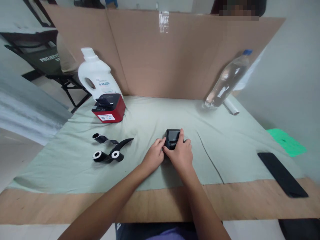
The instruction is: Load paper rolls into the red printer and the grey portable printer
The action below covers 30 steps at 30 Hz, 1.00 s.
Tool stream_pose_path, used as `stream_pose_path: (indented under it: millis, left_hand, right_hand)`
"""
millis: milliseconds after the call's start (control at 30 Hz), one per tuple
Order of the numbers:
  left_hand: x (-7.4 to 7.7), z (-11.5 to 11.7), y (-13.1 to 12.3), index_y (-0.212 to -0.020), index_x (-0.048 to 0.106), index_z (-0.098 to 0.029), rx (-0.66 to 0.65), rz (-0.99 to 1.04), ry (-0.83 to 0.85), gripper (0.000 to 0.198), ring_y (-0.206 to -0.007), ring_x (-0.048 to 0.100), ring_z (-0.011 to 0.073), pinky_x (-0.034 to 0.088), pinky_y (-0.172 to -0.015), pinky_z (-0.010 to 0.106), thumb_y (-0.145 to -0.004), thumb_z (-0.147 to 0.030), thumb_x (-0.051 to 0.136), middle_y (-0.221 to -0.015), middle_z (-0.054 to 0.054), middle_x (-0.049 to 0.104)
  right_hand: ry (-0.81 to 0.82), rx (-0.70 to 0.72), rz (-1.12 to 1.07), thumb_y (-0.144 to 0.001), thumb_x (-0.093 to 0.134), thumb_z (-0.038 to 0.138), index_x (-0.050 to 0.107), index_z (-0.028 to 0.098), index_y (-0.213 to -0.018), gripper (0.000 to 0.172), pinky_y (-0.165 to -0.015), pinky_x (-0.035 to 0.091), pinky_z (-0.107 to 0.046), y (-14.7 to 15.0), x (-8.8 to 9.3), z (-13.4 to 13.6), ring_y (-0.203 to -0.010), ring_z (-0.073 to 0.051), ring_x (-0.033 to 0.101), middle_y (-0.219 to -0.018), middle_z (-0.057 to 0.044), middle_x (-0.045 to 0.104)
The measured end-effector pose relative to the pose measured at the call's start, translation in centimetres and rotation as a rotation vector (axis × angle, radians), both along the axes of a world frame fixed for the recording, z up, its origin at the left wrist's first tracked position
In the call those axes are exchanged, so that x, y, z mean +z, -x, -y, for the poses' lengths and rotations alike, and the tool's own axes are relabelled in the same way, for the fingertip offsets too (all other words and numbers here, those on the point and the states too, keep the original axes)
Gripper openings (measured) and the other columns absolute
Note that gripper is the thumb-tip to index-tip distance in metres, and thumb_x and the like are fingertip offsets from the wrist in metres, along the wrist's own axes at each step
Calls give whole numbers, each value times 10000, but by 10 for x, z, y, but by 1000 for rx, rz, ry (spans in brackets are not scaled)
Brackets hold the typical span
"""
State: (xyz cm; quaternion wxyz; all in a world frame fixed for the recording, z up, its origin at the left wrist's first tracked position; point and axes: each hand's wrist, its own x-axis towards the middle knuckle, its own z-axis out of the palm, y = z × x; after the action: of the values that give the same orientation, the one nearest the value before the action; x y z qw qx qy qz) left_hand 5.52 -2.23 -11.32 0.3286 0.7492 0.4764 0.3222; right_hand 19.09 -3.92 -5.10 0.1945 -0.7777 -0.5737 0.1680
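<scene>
On the cloth in front of me is a small black boxy device [172, 135] with a dark, glossy panel on its top. My left hand [154, 155] has its fingers bent together against the device's left side. From the right, my right hand [181, 153] grips it, thumb at the near left corner and index finger stretched along the top right. The palms cover the device's near end. Left of my hands lie several black rolls with white cores, among them a larger roll [100, 156] and a smaller roll [117, 156], with loose black strips [122, 143] curling off.
A red and black printer-like box [110, 110] stands at the back left, before a white detergent jug [97, 73]. A clear plastic bottle [226, 81] leans against the cardboard screen [160, 60]. A black flat slab [282, 174] lies at the right edge; a person is behind the cardboard.
</scene>
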Motion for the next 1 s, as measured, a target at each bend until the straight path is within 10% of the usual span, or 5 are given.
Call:
stream_pose_path:
  millis: [567, 1000]
  left_hand:
    - [3, 10, -4, -1500, 493, -180, 122, -144, -8, 677, -1208, 570, 267, 444, -1072, 464, -842, -38, 427, -1293, 134, 615]
    - [1, 6, -1, -1510, 479, -201, 104, -382, -88, 679, -1053, 582, 257, 447, -941, 434, -851, -46, 429, -1135, 114, 659]
  right_hand:
    - [108, 144, -213, -831, 574, 753, 112, 218, -1661, 1090, -932, 501, -578, -37, 9, 2, -1196, -447, 588, -1315, -243, 565]
    - [-238, 418, -598, -1041, 372, 499, 488, 215, -1496, 548, -1224, 325, -477, -78, -51, -46, -1430, -238, 474, -1535, -113, 519]
